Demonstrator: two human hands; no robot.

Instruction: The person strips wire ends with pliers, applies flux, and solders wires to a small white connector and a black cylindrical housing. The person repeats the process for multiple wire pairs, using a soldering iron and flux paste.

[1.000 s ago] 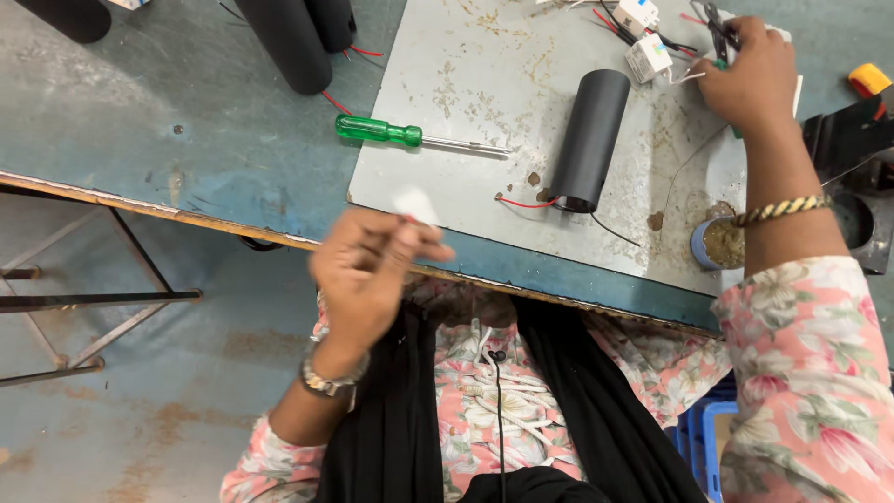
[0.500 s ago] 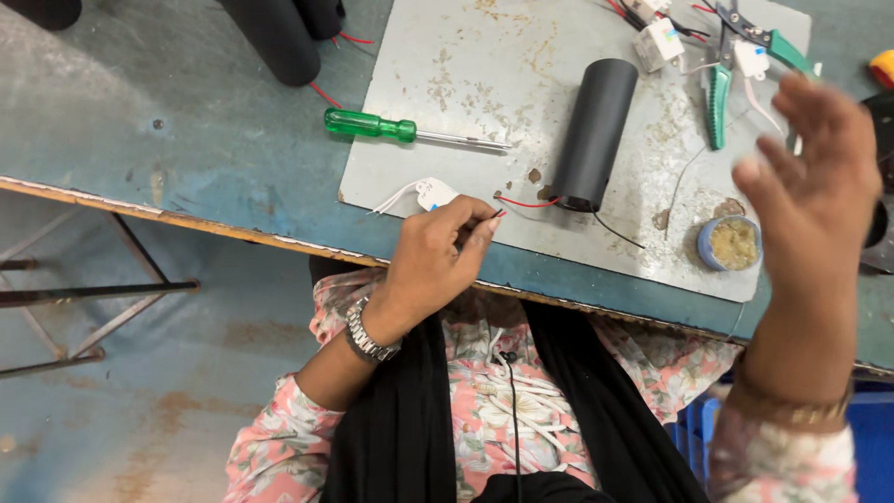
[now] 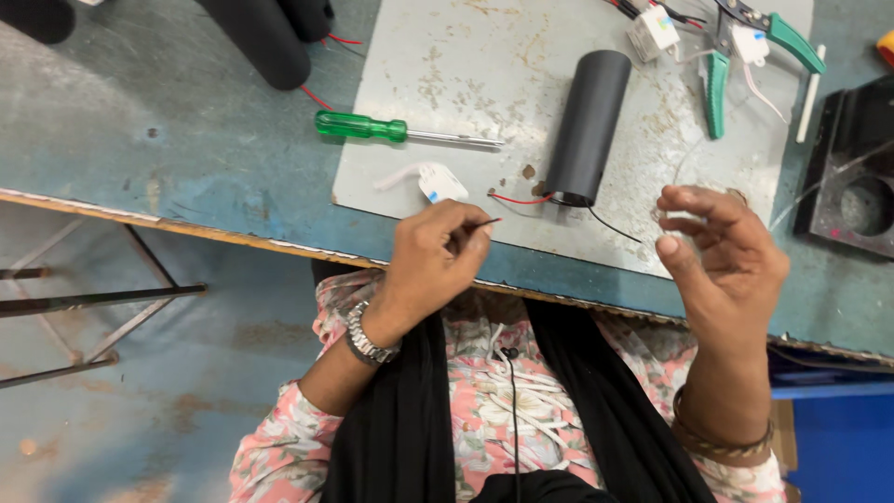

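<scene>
My left hand [image 3: 430, 256] is at the table's front edge, its fingers pinched on the end of a thin red wire [image 3: 488, 223]. This wire runs toward a black cylinder [image 3: 587, 126] lying on a grey metal sheet [image 3: 447, 65]; a black wire also leaves the cylinder. A small white plastic part [image 3: 440, 183] lies just beyond my left fingers. My right hand [image 3: 722, 256] is raised over the sheet's near right corner. Its thumb and forefinger are closed on a thin pale wire [image 3: 684, 158] that curves up toward the pliers.
A green-handled screwdriver [image 3: 358, 126] lies left of the cylinder. Green-handled pliers [image 3: 715, 88] and white connectors [image 3: 652, 28] sit at the back right, and a black block with a round hole [image 3: 861, 191] at the far right. Black tubes [image 3: 265, 42] lie at the back left.
My left hand set the white part on the sheet and took the red wire end. My right hand came back from the far right corner toward me and lowered near the cylinder.
</scene>
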